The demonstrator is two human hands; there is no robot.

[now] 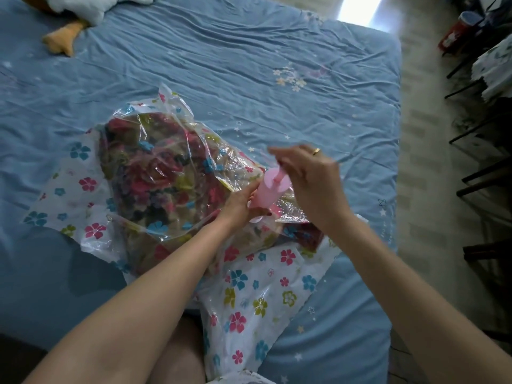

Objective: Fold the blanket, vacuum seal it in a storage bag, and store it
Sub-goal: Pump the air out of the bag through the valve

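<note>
Blanket [155, 173] sits bagged in storage bag [249, 295]; left hand [239, 206] grasps pump [267, 194], right hand [310, 178] clenches its handle. Tilting the pump could break the valve seal.

Open sheet [249, 51] lying free across far half of bed, w/ room to pass. Bag [249, 300] w/ blanket [155, 176] taking up near-centre. Pump [267, 192] standing on bag, both hands crowding it. Plush toy [69, 20] sitting at far-left corner. Chair legs [476, 162] lining floor strip on right.
</note>
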